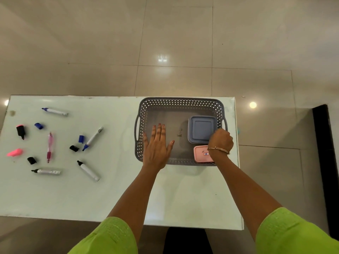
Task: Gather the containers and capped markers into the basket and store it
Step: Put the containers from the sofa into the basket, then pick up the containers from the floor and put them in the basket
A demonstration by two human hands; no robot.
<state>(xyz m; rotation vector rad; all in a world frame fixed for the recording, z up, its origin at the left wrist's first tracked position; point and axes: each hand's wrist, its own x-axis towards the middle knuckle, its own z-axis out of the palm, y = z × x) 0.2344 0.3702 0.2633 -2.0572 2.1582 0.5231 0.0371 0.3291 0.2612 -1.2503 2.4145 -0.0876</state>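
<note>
A grey perforated basket (pixel 180 103) sits at the table's right end. Inside it lie a square blue-grey lidded container (pixel 200 129) and, nearer me, a small pink container (pixel 200 153) with a label. My left hand (pixel 157 145) hovers flat over the basket's left half, fingers spread, holding nothing. My right hand (pixel 221 141) is curled at the blue-grey container's right front corner, by the basket's right handle. On the table's left lie several uncapped markers, such as a blue-tipped one (pixel 55 111) and a black-tipped one (pixel 88 170), with loose caps around them.
A pink pen (pixel 49 146), a pink highlighter body (pixel 21 132) and its pink cap (pixel 15 152) lie among blue caps (pixel 38 125) and black caps (pixel 74 148). The white table (pixel 113 195) ends just right of the basket; tiled floor lies beyond.
</note>
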